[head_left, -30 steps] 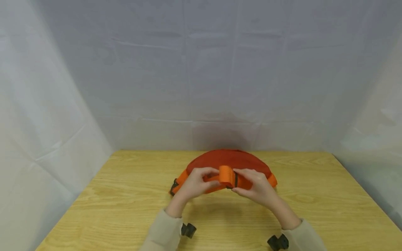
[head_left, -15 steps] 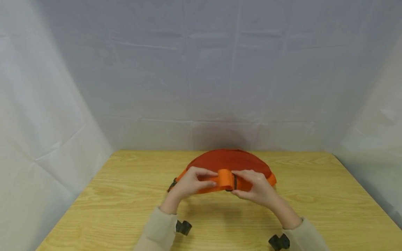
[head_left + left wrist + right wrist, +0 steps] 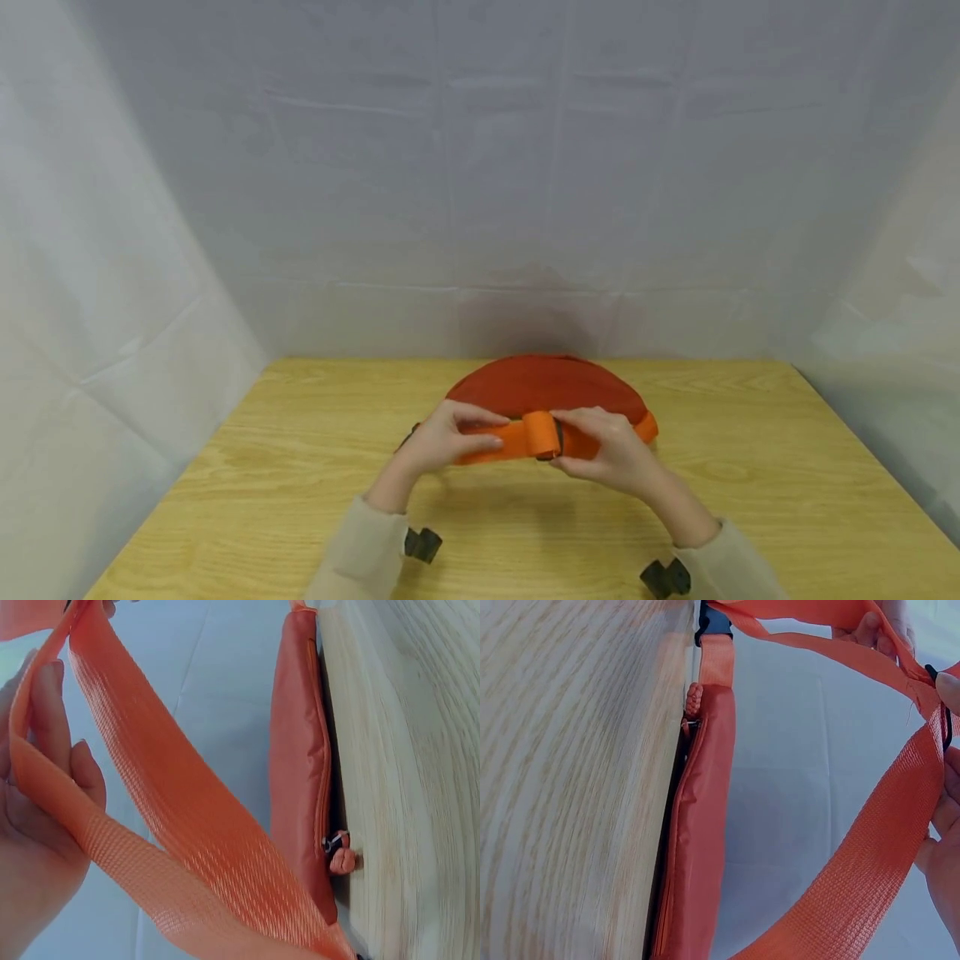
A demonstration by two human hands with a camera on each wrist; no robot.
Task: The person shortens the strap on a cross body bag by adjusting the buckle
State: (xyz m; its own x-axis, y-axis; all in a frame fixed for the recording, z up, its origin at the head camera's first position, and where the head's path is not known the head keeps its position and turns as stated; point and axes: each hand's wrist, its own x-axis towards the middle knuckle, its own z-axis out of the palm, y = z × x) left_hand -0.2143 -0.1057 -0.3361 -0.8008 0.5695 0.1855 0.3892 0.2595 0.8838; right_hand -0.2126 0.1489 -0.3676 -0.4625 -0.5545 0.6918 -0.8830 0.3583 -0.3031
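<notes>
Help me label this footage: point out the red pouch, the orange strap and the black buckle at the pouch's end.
Red pouch (image 3: 551,387): head view, on its broad face.
Orange strap (image 3: 169,787): left wrist view, on the flat of the band.
Black buckle (image 3: 715,623): right wrist view, on its body.

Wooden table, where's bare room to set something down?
The wooden table is bare between the left sleeve and the left edge, and between the right sleeve and the right edge. The far middle is crowded: the red pouch sits near the back edge, with the orange strap held up in front by the left hand and right hand.
</notes>
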